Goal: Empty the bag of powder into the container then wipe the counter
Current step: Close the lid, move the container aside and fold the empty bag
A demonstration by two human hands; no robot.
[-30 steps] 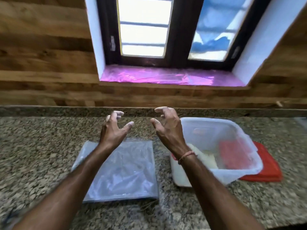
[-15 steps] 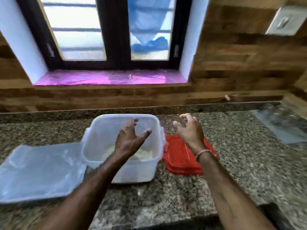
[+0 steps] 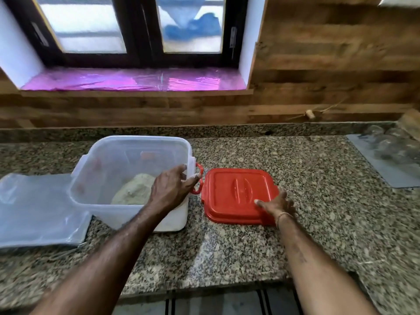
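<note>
Both hands have dropped from mid-air: the left hand (image 3: 169, 189) now grips the container (image 3: 136, 176) rim, the right hand (image 3: 276, 204) closes its grip on the red lid (image 3: 236, 194), so pouring looks finished.

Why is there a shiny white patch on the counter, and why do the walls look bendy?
Head view: the white streak on the counter is window light glaring off polished stone; the wide-angle lens bends the wall planks and window frame; the glass things at far right are smeared with blur.
</note>
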